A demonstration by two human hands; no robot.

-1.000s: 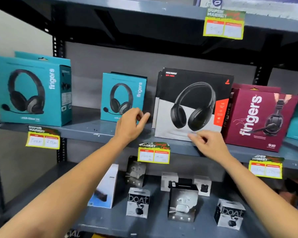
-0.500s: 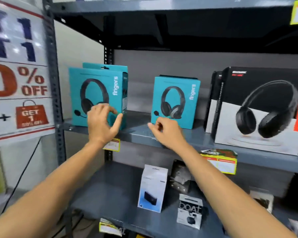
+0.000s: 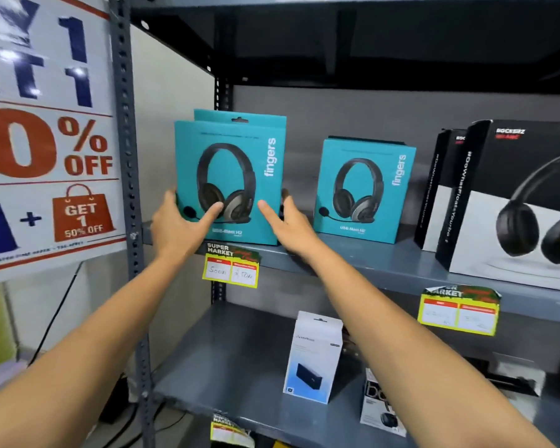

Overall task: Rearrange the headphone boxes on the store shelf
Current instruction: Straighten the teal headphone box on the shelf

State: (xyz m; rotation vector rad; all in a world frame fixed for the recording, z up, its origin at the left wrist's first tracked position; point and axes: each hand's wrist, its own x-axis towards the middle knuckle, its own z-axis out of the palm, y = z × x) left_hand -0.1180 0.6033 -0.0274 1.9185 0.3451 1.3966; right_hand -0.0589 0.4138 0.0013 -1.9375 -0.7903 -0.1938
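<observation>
Fingers of both hands flanking front teal box, thumbs across its face

We face a grey metal shelving unit with perforated uprights, a pale wall behind, a sale poster hanging left

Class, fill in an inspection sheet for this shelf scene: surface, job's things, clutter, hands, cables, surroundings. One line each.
Surface: grey metal shelf, price tags on its front edge.
Job's things: front teal box upright, another behind it; smaller teal box apart to its right; black-and-white boxes further right.
Clutter: small boxes on the lower shelf.
Hands: left hand and right hand grip the front teal box's sides.
Cables: black cable left of the rack.
Surroundings: sale poster at left.
</observation>
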